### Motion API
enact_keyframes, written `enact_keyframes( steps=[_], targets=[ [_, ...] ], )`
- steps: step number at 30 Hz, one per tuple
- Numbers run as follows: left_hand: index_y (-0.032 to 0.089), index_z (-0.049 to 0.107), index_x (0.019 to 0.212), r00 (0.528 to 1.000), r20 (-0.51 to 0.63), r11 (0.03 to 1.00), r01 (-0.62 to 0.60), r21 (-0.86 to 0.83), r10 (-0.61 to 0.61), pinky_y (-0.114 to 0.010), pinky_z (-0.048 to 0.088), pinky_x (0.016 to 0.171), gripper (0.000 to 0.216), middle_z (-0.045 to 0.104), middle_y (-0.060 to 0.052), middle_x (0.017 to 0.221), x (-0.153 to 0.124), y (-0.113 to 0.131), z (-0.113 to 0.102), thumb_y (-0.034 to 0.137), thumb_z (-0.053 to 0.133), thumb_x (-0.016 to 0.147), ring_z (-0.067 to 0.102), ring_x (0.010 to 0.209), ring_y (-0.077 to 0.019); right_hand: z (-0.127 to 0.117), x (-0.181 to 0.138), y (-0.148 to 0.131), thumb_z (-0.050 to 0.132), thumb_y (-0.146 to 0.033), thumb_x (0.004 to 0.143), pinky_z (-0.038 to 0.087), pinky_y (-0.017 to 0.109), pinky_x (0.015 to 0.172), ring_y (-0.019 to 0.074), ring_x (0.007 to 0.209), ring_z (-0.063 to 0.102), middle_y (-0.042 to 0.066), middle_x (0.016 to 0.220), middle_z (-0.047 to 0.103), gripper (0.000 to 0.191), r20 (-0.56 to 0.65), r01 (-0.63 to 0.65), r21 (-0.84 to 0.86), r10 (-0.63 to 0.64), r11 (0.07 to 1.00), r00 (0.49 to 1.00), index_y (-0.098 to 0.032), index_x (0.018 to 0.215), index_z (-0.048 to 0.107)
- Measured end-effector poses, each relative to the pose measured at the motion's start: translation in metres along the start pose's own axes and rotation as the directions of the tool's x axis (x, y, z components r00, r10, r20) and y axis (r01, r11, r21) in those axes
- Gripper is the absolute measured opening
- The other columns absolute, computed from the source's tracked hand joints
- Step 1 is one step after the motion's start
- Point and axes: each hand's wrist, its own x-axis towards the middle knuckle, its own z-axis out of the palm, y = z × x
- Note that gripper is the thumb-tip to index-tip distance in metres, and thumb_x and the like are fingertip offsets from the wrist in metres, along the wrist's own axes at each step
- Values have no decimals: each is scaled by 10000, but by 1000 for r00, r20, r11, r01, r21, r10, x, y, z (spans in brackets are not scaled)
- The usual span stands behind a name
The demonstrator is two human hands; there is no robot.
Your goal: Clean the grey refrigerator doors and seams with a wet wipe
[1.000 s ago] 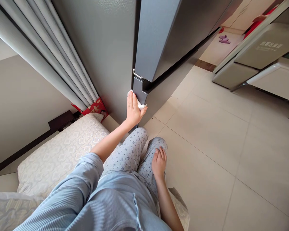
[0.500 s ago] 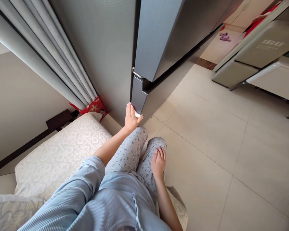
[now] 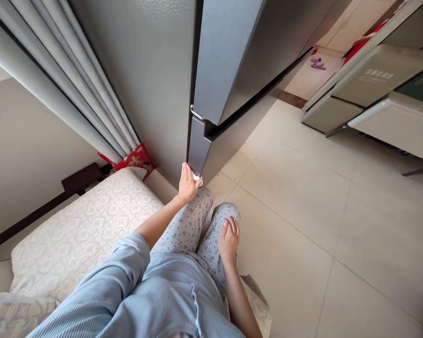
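Filling the upper middle of the frame, the dark grey refrigerator [image 3: 232, 56] stands on the pale tiled floor [image 3: 320, 211]. Grey curtains [image 3: 56, 80] hang at the upper left and a quilted cushion [image 3: 84, 230] lies at the lower left. The left hand [image 3: 187, 184] reaches to the bottom corner of the lower refrigerator door [image 3: 197, 150], its fingers curled around a white cloth [image 3: 197, 178] pressed against that corner, just below centre. The right hand [image 3: 228, 237] lies flat and open on the patterned trouser knee [image 3: 218, 216], holding nothing.
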Motion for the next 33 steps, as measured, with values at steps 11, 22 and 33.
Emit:
enact_keyframes(
  steps=[11, 22, 33],
  targets=[
    [91, -31, 1680, 898, -266, 937, -338, 89, 350, -497, 148, 1351, 987, 111, -238, 1715, 122, 61, -86, 765, 230, 1008, 53, 1621, -305, 6, 0, 6, 207, -533, 1072, 359, 543, 1256, 290, 1419, 498, 200, 1406, 632, 740, -4, 2, 22, -2, 1000, 1000, -49, 1210, 749],
    [244, -260, 1641, 874, -387, 950, -312, 15, 294, -541, 164, 1336, 860, -44, -131, 1747, 167, 123, -129, 717, 133, 1039, -22, 1618, -303, 6, -2, 7, 187, -528, 1072, 357, 511, 1255, 288, 1407, 504, 194, 1407, 633, 753, -22, 18, 32, -17, 999, 1000, -41, 1212, 744],
    [190, -258, 1641, 900, -339, 959, -283, 20, 273, -515, 133, 1350, 920, -68, -179, 1735, 127, 95, -89, 616, 323, 1070, -31, 1618, -302, 4, -2, 5, 169, -577, 1068, 347, 513, 1272, 295, 1408, 508, 201, 1418, 625, 815, 9, -3, 32, 3, 999, 1000, -23, 1216, 749]
  ],
)
